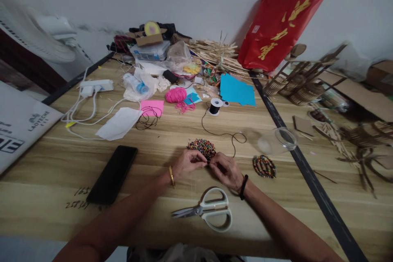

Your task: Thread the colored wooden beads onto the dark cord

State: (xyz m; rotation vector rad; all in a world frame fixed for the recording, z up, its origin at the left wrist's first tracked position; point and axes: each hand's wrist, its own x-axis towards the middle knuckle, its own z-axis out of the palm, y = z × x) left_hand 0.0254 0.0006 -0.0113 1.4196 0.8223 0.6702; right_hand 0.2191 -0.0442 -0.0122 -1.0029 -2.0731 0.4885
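My left hand (189, 161) and my right hand (225, 170) meet on the wooden table (61, 163), fingers pinched together right at the near edge of a heap of small coloured beads (202, 147). Whatever sits between the fingertips is too small to make out. A black cord (225, 134) runs from a black spool (215, 106) down to beside the beads. Finished bead bracelets (264, 166) lie just right of my right hand. White-handled scissors (208, 211) rest in front of my wrists.
A black phone (112, 174) lies to the left. A clear plastic cup (278, 140) lies on its side at the right. Pink yarn (176, 95), blue paper (237, 90), a power strip (95, 86), a red bag (279, 24) and wooden stick models (303, 82) crowd the back.
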